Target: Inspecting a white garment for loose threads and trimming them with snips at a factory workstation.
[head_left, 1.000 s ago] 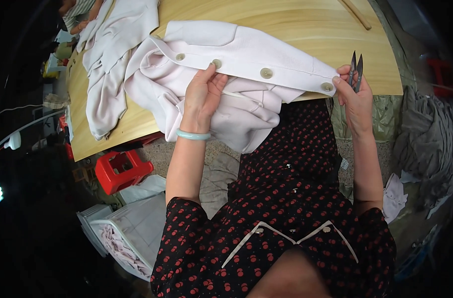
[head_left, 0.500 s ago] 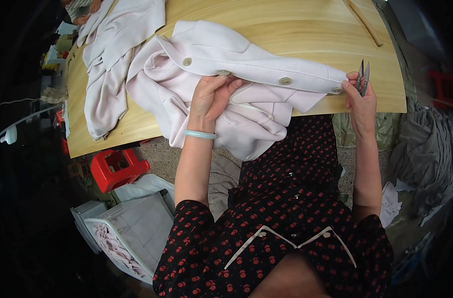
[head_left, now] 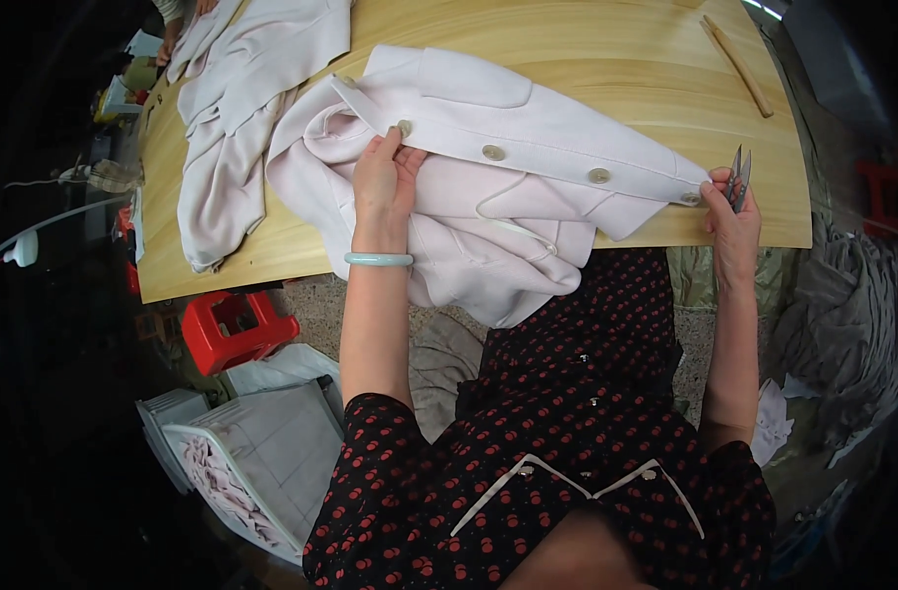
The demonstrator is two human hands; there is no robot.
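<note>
A pale pink knitted cardigan (head_left: 557, 123) lies over the table's near edge, its button band stretched between my hands. Large greyish-beige buttons run along the band, one of them a button (head_left: 493, 152) near the middle. My left hand (head_left: 385, 182) pinches the band's left part, thumb at a button. At the far right end, my right hand (head_left: 732, 211) grips the band's corner beside the last button. That same hand holds small dark thread snips (head_left: 738, 177), blades pointing up and apart. Below the band, a thin light cord (head_left: 513, 224) lies on the cardigan's folds.
The wooden table (head_left: 616, 44) carries a second pale garment (head_left: 223, 187) at left and a wooden stick (head_left: 737, 67) at far right. Another person's hand (head_left: 169, 44) shows at top left. Below are a red stool (head_left: 235, 329), a grey bin (head_left: 262, 442) with pink pieces and grey cloth (head_left: 842, 315).
My left hand has slid left along the band to another button. My right hand, with snips and corner, appears slightly lower and further right; the whole view has shifted a little.
</note>
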